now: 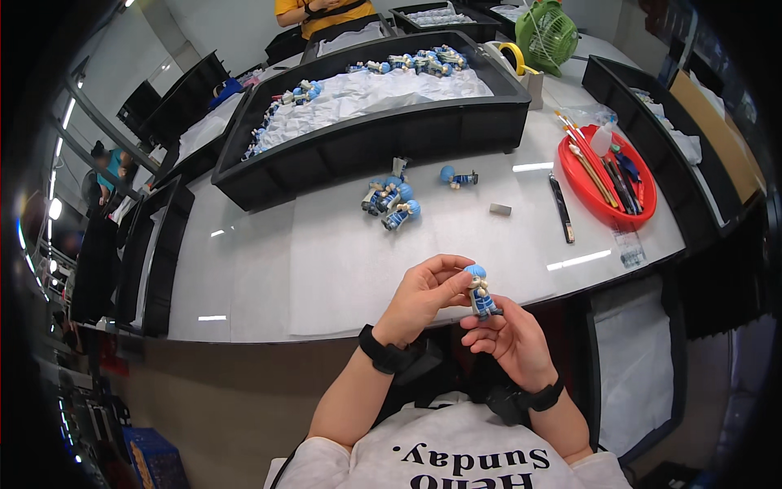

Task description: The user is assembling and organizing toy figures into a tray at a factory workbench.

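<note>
Both my hands hold one small figurine (483,298) with light blue hair and a blue and white outfit, just off the table's near edge. My left hand (421,297) pinches it by the head and upper side with thumb and fingers. Around its feet close the fingers of my right hand (513,336). The figurine is upright, slightly tilted. Ahead on the white table (342,277) lies a small cluster of like figurines (389,197), with a single figurine (459,177) lying on its side to their right.
A large black tray (366,140) lined with white cloth holds several figurines behind the cluster. On the right are a red oval dish (585,193) of brushes, a black pen-like tool (561,209) and a small grey block (500,209). A green fan (546,37) stands farther back. Other people work beyond.
</note>
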The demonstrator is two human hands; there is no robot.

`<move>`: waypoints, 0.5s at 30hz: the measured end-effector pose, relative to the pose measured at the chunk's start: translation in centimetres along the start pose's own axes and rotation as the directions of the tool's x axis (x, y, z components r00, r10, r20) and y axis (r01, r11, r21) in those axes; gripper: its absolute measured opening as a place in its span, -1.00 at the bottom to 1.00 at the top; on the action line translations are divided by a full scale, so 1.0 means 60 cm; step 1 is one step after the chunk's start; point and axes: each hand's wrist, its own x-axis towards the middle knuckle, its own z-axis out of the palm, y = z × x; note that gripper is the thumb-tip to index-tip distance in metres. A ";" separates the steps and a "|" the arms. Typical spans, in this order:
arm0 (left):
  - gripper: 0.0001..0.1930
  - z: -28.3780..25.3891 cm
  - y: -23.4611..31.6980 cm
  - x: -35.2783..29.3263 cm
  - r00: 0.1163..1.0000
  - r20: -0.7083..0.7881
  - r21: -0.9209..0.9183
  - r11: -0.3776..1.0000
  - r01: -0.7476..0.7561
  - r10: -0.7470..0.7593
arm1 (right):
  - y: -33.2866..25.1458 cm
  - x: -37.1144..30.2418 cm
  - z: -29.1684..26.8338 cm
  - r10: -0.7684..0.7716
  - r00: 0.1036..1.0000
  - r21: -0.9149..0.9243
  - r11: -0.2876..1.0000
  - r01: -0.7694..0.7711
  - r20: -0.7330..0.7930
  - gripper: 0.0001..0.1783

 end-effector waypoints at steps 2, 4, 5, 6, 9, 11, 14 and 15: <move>-0.74 -0.006 -0.009 -0.006 1.000 -0.003 -0.043 0.999 -0.012 0.012 | 0.002 0.000 -0.005 0.027 1.000 0.059 0.998 -0.028 0.006 -0.68; -0.72 -0.008 -0.011 -0.010 0.999 0.007 0.003 0.999 -0.039 0.039 | 0.008 -0.001 -0.011 -0.047 0.999 -0.076 0.996 0.045 -0.021 -0.69; -0.70 -0.009 -0.012 -0.011 0.998 0.015 0.052 0.996 -0.067 0.067 | 0.011 -0.002 -0.013 -0.122 0.992 -0.209 0.971 0.112 -0.033 -0.69; -0.70 -0.011 -0.014 -0.013 0.998 0.018 0.049 0.997 -0.065 0.064 | 0.014 -0.001 -0.012 -0.180 0.981 -0.245 0.957 0.158 -0.070 -0.69; -0.67 -0.014 -0.021 -0.018 0.997 0.009 0.075 0.995 -0.071 0.070 | 0.022 0.002 -0.022 -0.347 0.935 -0.390 0.873 0.294 -0.072 -0.65; -0.66 -0.017 -0.024 -0.018 0.999 0.000 0.013 0.999 -0.048 0.048 | 0.024 0.003 -0.019 -0.429 0.900 -0.435 0.827 0.357 -0.077 -0.62; -0.67 -0.019 -0.028 -0.016 0.999 -0.019 0.059 0.998 -0.036 0.038 | 0.026 0.004 -0.008 -0.534 0.843 -0.477 0.759 0.444 -0.064 -0.58; -0.67 -0.018 -0.030 -0.016 0.999 -0.020 0.060 0.998 -0.036 0.037 | 0.027 0.004 -0.005 -0.561 0.826 -0.476 0.742 0.473 -0.054 -0.56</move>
